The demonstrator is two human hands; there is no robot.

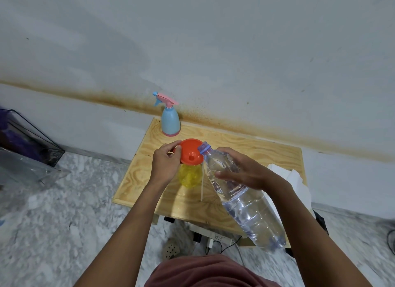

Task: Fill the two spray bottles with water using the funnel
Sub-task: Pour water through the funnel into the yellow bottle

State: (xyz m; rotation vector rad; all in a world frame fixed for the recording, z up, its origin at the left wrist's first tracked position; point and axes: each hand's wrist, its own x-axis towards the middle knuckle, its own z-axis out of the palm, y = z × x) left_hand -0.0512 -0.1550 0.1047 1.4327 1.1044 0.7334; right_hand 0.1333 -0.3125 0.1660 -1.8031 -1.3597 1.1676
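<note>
An orange funnel [190, 152] sits in the neck of a yellow spray bottle [189, 176] standing on a small wooden table [245, 149]. My left hand [165, 163] pinches the funnel's left rim. My right hand [245, 172] grips a large clear water bottle [241, 197], uncapped and tilted, its open mouth at the funnel's right edge. Water fills part of it. A blue spray bottle [170, 121] with a pink trigger head stands at the table's back left corner, near the wall.
White tissue or paper [297, 179] lies at the table's right edge. A thin white stick [201, 186] lies on the table beside the yellow bottle. A dark wire rack [32, 137] stands on the marble floor at left. Cables and a power strip [211, 237] lie under the table.
</note>
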